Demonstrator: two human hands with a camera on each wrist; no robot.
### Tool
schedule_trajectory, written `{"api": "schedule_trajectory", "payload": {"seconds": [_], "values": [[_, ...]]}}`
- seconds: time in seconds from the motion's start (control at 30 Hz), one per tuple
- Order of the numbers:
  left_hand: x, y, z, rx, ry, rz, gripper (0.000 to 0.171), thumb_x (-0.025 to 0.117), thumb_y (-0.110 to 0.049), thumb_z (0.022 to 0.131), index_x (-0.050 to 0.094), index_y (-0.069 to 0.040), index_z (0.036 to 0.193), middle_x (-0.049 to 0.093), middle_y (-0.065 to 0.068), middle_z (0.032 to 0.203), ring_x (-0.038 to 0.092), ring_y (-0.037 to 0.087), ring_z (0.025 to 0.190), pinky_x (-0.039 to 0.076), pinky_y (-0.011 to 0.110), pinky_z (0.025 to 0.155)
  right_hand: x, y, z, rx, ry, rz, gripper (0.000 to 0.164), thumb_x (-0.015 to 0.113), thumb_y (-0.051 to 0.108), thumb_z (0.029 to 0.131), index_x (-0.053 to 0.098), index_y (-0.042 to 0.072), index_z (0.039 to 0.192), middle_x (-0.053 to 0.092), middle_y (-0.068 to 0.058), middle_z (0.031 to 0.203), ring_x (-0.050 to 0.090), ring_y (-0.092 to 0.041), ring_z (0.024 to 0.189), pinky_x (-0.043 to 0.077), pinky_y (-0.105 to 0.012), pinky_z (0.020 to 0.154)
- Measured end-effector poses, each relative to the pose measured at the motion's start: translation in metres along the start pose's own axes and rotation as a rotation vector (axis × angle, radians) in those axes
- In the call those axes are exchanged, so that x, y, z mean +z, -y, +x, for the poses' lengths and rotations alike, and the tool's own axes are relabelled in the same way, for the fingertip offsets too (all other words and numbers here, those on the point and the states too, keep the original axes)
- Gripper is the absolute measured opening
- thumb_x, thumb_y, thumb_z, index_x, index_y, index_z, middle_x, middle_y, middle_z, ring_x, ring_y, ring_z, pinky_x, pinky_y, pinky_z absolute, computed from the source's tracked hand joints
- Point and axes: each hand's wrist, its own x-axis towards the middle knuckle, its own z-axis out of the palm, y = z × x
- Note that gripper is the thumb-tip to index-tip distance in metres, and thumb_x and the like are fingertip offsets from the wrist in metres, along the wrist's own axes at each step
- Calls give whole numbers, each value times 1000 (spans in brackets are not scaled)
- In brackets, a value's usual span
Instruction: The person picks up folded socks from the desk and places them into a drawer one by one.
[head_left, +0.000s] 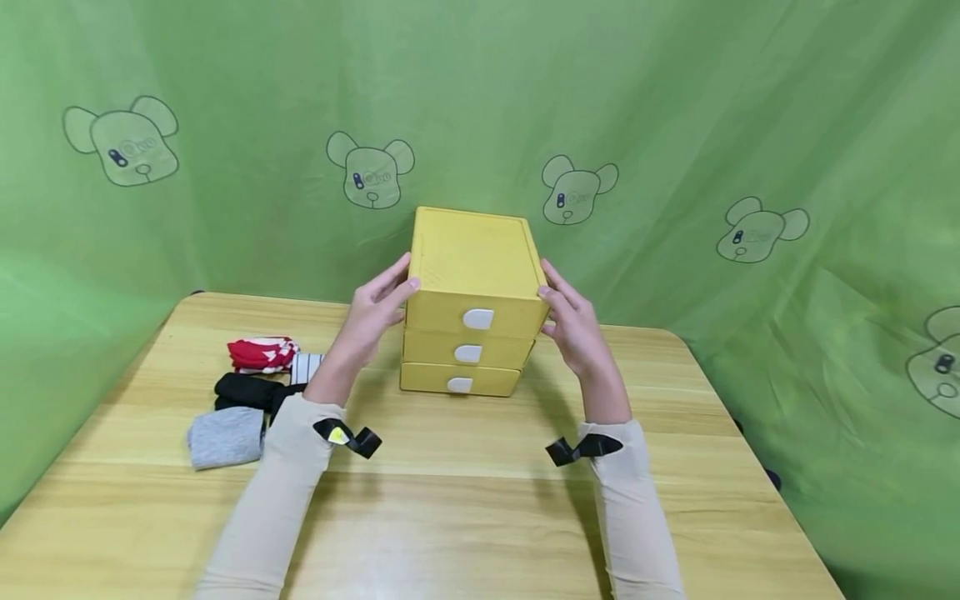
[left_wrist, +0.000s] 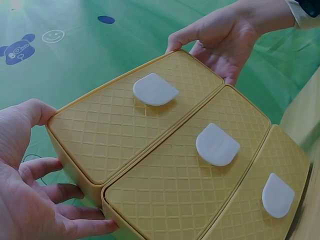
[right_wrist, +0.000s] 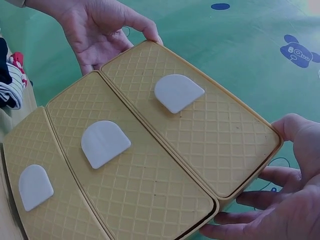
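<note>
A yellow drawer cabinet (head_left: 476, 254) with three stacked drawers stands toward the back of the table. Each drawer front has a white rounded handle (left_wrist: 218, 144) and a waffle-like grid pattern. My left hand (head_left: 369, 317) holds the cabinet's left side near the top, thumb at the upper front corner and fingers against the side wall. On the opposite side my right hand (head_left: 577, 325) grips it the same way. All three drawers look closed. Both wrist views show the two hands at the top drawer's (right_wrist: 185, 130) ends.
Left on the wooden table (head_left: 450, 533) lie folded cloth items: a red-and-white one (head_left: 262, 355), a striped one (head_left: 305, 367), a black one (head_left: 246, 390) and a grey one (head_left: 225, 437). A green curtain (head_left: 480, 100) with bear faces hangs behind and beside the table.
</note>
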Motion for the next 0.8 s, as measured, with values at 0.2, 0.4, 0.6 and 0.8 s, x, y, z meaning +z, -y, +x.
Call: {"api": "schedule_trajectory", "payload": {"seconds": [0.2,0.4,0.6,0.8], "values": [[-4,2,3,-10,1,13,62,64,-36,100,40,-32,157,35,-2,166,39,25,150,42,58,115,0,0,1,15,-4,-24,60,51,25,106,29,27,161,18,6,172,53,-22,125,55,-31,96],[-5,2,4,-14,5,16,60,62,-35,101,40,-32,156,35,-2,166,38,24,150,42,58,114,-1,2,1,27,-6,-54,60,51,28,106,29,28,162,19,5,171,49,-31,134,45,-50,113],[-5,0,2,-20,8,16,61,62,-34,101,39,-31,157,33,-2,166,37,24,151,42,58,115,-2,5,-1,33,-2,-109,60,53,33,105,31,36,160,17,4,172,32,-32,152,33,-57,121],[-4,-1,2,-21,3,18,62,62,-35,101,38,-28,158,33,-1,167,37,26,151,41,59,115,-4,8,-1,32,10,-133,60,55,33,104,32,35,160,24,1,170,35,-33,150,36,-57,119]]}}
